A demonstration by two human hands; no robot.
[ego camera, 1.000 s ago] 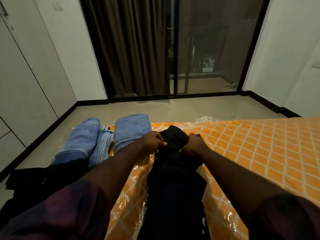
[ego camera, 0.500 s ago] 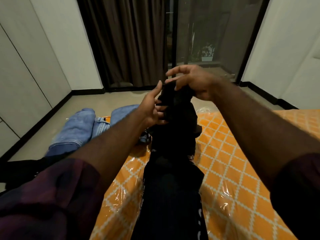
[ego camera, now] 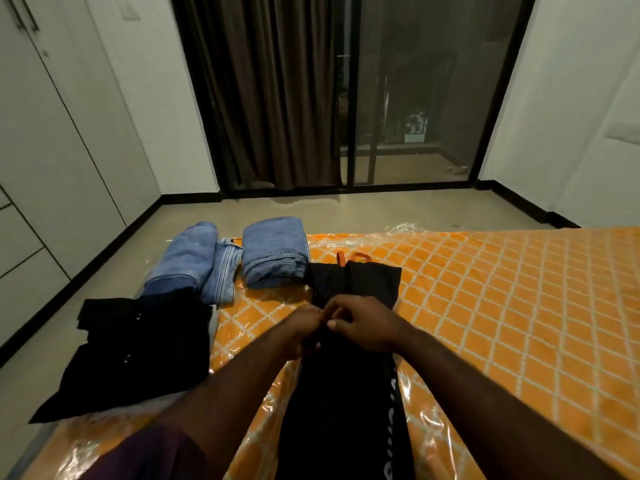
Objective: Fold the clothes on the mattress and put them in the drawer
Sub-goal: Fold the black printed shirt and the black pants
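Mattress [ego camera: 502, 306]: orange with a white lattice pattern, under clear plastic wrap, filling the lower right of the head view.

Black garment [ego camera: 346, 393]: laid lengthwise down the mattress toward the person, its far end doubled over near the mattress edge, white lettering along its right side, orange tabs showing at the far end.

Second dark garment [ego camera: 138, 348]: spread flat at the left mattress edge, apart from the first.

Folded jeans [ego camera: 273, 251]: on the far left corner of the mattress, just beside the black garment's far end. Another pair of jeans [ego camera: 197, 261] lies left of it, less neatly folded.

Left hand [ego camera: 301, 332] and right hand [ego camera: 367, 323]: close together, nearly touching, fingers curled and pinching the black garment's fabric at its middle.
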